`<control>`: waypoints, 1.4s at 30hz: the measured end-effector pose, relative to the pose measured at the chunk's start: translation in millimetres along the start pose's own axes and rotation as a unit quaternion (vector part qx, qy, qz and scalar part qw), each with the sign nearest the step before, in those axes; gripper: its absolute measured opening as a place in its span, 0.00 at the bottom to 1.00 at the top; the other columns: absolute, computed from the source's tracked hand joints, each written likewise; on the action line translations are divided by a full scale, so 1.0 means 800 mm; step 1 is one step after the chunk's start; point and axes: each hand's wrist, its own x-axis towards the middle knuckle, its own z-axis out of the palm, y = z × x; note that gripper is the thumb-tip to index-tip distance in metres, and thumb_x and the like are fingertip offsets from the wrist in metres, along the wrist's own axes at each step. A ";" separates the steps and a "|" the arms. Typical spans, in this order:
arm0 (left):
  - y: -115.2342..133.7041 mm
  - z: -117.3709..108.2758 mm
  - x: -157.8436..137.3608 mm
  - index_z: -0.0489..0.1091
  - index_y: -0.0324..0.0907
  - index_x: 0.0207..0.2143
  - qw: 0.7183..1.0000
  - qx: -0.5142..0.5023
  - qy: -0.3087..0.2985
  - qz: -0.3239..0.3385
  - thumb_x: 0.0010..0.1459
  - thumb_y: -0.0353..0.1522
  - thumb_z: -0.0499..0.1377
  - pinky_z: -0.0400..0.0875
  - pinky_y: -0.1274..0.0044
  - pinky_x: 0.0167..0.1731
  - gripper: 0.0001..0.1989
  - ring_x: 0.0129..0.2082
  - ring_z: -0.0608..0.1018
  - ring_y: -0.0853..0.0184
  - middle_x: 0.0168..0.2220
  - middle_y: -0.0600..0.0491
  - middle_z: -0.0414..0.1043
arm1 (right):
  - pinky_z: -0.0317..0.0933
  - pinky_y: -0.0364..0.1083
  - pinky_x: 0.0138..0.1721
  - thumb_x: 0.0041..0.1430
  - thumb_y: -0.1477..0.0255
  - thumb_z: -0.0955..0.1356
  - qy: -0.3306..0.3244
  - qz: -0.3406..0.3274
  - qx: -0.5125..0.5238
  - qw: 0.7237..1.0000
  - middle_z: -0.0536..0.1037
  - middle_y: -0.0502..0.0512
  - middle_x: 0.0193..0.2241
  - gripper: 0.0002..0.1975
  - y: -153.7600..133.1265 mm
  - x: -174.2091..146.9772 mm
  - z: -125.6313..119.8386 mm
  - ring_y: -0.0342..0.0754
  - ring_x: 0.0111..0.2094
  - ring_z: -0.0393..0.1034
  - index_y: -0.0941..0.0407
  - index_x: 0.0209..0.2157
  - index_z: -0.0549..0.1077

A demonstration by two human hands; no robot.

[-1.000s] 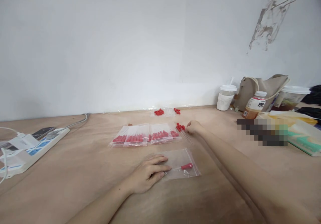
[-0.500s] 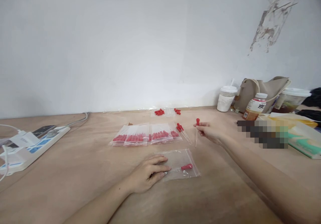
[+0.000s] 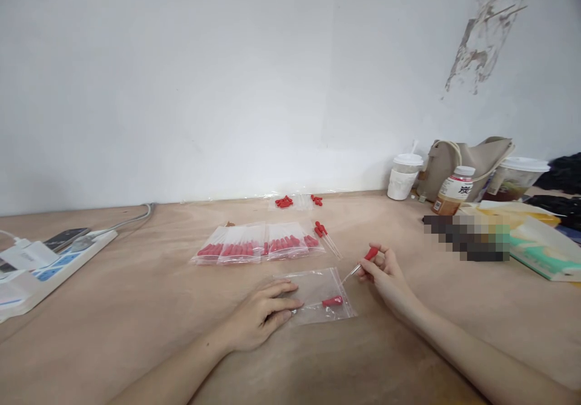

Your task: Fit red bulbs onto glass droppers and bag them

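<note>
My left hand (image 3: 265, 314) lies with its fingers spread on the left part of a clear zip bag (image 3: 313, 281), pressing it on the table. Inside that bag is one dropper with a red rubber bulb (image 3: 332, 301). My right hand (image 3: 381, 272) pinches a second dropper (image 3: 371, 253) by its red bulb; the thin glass tube slants down left, its tip at the bag's right edge. Whether the tip is inside the bag's mouth I cannot tell. Behind the bag lie a few loose droppers (image 3: 321, 229) with red bulbs.
Filled zip bags of red-bulbed droppers (image 3: 242, 235) overlap in a row. Loose red bulbs (image 3: 284, 201) lie near the wall. On the left is a power strip (image 3: 97, 244) with a phone (image 3: 68, 238). A cup (image 3: 403, 178), bottle (image 3: 454, 190) and handbag (image 3: 481, 154) stand at right.
My right hand has brought its dropper nearer, down to the bag's right edge, and tilted it from upright to slanting. My left hand stays on the bag. The view has shifted slightly.
</note>
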 end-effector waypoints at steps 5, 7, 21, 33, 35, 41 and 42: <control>0.002 0.000 0.000 0.58 0.51 0.53 1.000 -0.006 0.014 0.001 0.60 0.34 0.48 0.55 0.67 0.53 0.18 0.55 0.60 0.63 0.55 0.54 0.58 | 0.64 0.44 0.26 0.44 0.67 0.68 -0.009 0.071 0.051 0.996 0.67 0.45 0.22 0.22 0.003 -0.008 0.004 0.43 0.23 0.67 0.51 0.39 0.54; 0.004 0.000 0.000 0.55 0.50 0.55 1.000 -0.010 0.024 -0.002 0.59 0.34 0.49 0.55 0.67 0.52 0.20 0.54 0.60 0.62 0.55 0.54 0.57 | 0.65 0.46 0.30 0.45 0.65 0.67 -0.034 0.109 0.071 0.991 0.68 0.47 0.23 0.18 0.001 -0.012 0.006 0.44 0.25 0.69 0.52 0.36 0.57; 0.004 0.000 0.001 0.52 0.49 0.56 0.999 -0.005 0.029 -0.012 0.58 0.34 0.50 0.57 0.68 0.51 0.22 0.53 0.62 0.63 0.55 0.53 0.58 | 0.59 0.41 0.27 0.48 0.65 0.66 -0.321 0.002 -0.149 0.935 0.74 0.52 0.27 0.16 -0.006 -0.027 0.009 0.42 0.25 0.65 0.56 0.38 0.73; 0.002 0.002 0.000 0.54 0.49 0.55 1.000 -0.004 0.026 -0.009 0.58 0.34 0.50 0.56 0.69 0.52 0.21 0.54 0.61 0.64 0.55 0.54 0.57 | 0.57 0.41 0.32 0.46 0.65 0.68 -0.370 -0.119 -0.298 0.872 0.66 0.52 0.30 0.11 -0.014 -0.024 0.005 0.44 0.33 0.61 0.51 0.34 0.76; 0.002 0.002 0.000 0.56 0.50 0.54 1.000 -0.004 0.021 -0.005 0.59 0.33 0.49 0.56 0.69 0.52 0.20 0.54 0.61 0.64 0.56 0.54 0.56 | 0.55 0.40 0.29 0.43 0.65 0.70 -0.369 -0.095 -0.287 0.879 0.66 0.51 0.27 0.11 -0.012 -0.020 0.001 0.42 0.29 0.59 0.54 0.31 0.76; 0.001 0.001 0.000 0.59 0.50 0.52 1.000 0.009 0.013 0.004 0.60 0.35 0.48 0.55 0.68 0.52 0.17 0.54 0.60 0.63 0.56 0.54 0.56 | 0.51 0.38 0.23 0.40 0.65 0.71 -0.346 0.118 -0.137 0.921 0.67 0.47 0.20 0.13 -0.007 -0.001 -0.010 0.37 0.21 0.58 0.59 0.28 0.71; 0.001 0.001 0.000 0.59 0.50 0.52 1.000 0.010 0.013 0.005 0.60 0.35 0.48 0.55 0.68 0.53 0.17 0.54 0.60 0.63 0.56 0.54 0.56 | 0.50 0.38 0.21 0.40 0.65 0.70 -0.341 0.136 -0.135 0.920 0.66 0.46 0.18 0.13 -0.007 0.003 -0.009 0.36 0.20 0.57 0.59 0.28 0.70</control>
